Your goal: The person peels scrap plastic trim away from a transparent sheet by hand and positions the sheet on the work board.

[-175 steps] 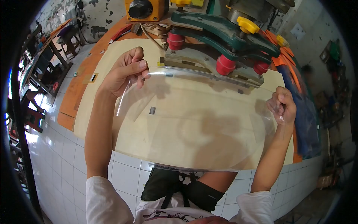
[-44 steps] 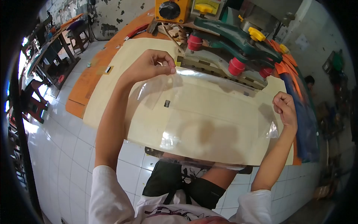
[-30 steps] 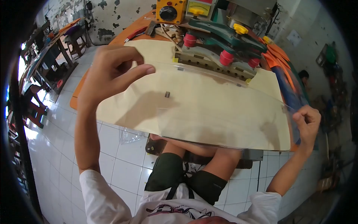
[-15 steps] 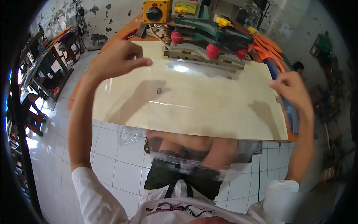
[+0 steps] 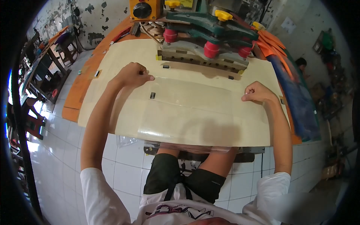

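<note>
A clear plastic sheet (image 5: pixel 187 112) lies over the cream board (image 5: pixel 255 131), its near end hanging past the front edge. At the sheet's far left corner, my left hand (image 5: pixel 132 75) is closed in a pinch on it. My right hand (image 5: pixel 258 92) hovers by the far right corner with thumb and fingers pressed together. Whether any film is between those fingers I cannot make out. A small dark block (image 5: pixel 153 95) shows near the sheet's left edge. Two similar pieces, one dark block (image 5: pixel 166 66) and another dark block (image 5: pixel 231 77), sit farther back.
Beyond the board stands a green press frame (image 5: pixel 210 28) with red knobs and a long metal bar. A yellow dial box (image 5: pixel 141 10) is at its left. Blue plastic film (image 5: pixel 288 93) and orange material (image 5: pixel 272 43) lie at the right. A person (image 5: pixel 301 63) is in the right background.
Both hands have come lower and closer together, the right one moving left. The plastic sheet has settled down onto the board, and less of it hangs over my legs.
</note>
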Available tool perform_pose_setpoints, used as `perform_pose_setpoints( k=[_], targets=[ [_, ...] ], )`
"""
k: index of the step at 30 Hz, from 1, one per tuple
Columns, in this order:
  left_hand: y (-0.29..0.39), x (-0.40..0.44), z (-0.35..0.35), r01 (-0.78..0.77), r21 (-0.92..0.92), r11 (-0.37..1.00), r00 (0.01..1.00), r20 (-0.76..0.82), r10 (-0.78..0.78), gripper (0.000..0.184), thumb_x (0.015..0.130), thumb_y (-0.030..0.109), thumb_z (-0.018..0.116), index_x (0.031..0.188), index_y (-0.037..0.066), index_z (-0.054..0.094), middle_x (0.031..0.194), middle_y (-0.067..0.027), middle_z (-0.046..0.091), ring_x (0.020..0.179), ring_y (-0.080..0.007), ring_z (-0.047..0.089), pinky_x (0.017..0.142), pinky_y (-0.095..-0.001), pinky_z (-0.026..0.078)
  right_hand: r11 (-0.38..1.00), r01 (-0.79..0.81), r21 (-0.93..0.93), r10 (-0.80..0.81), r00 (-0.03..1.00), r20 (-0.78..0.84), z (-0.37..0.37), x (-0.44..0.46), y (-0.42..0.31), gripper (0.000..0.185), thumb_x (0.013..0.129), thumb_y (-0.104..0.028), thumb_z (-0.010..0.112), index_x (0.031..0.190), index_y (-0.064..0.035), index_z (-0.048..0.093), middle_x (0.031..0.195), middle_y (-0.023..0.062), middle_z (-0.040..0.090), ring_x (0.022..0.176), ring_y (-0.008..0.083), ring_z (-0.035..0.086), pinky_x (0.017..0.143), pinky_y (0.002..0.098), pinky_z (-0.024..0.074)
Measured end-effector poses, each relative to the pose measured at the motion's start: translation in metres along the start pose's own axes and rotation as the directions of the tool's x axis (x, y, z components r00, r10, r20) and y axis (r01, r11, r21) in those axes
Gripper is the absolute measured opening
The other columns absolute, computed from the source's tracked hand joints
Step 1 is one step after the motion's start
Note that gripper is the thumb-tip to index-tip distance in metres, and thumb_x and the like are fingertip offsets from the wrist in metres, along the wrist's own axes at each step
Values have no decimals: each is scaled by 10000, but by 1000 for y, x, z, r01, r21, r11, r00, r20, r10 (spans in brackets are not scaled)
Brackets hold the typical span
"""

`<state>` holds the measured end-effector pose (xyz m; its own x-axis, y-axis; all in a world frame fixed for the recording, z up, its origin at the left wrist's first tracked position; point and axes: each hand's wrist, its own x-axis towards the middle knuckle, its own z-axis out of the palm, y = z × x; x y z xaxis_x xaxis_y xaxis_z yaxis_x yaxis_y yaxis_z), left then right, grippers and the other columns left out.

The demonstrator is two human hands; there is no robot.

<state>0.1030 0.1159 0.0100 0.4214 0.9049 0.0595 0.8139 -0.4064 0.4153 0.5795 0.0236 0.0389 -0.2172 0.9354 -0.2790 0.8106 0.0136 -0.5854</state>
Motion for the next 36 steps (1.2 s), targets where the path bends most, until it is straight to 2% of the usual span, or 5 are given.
perform_pose_setpoints(
  k=[6,11,15,18,36],
  targets=[
    [12,4,4,-1,99,995,996,-94,10,381,772,368,725,639,27,617,579,-103,573,576,-260,563,603,-383,433,995,-1,104,28,966,-258,-7,19,35,187,732,-123,787,695,-9,645,557,-31,520,473,42,401,432,218,300],
    [39,-15,19,-131,466,875,803,-467,369,235,779,290,692,840,68,642,845,-101,606,864,-275,600,792,-437,433,994,-6,111,43,941,-336,-2,15,36,210,716,-121,803,677,-12,628,559,-54,481,497,39,383,448,220,304],
    [110,-64,35,-493,249,834,824,-173,539,414,859,274,589,1185,20,578,1250,-157,554,1192,-323,490,1032,-466,362,992,46,118,2,928,-374,1,11,35,215,712,-121,796,665,-15,614,569,-58,464,517,42,374,465,216,305],
    [132,-91,61,-442,198,875,884,-67,462,598,917,460,501,1338,37,462,1414,-229,389,1336,-390,339,1092,-545,241,999,19,50,3,915,-404,1,8,29,204,711,-113,789,667,-15,615,568,-55,463,526,44,379,480,218,313],
    [142,-99,96,-410,178,895,891,-132,434,651,900,531,495,1360,73,450,1459,-237,328,1357,-407,307,1091,-555,230,973,85,213,45,840,-541,-30,-19,78,302,883,-283,629,727,-24,623,553,-42,448,518,48,394,489,225,296]
  ],
)
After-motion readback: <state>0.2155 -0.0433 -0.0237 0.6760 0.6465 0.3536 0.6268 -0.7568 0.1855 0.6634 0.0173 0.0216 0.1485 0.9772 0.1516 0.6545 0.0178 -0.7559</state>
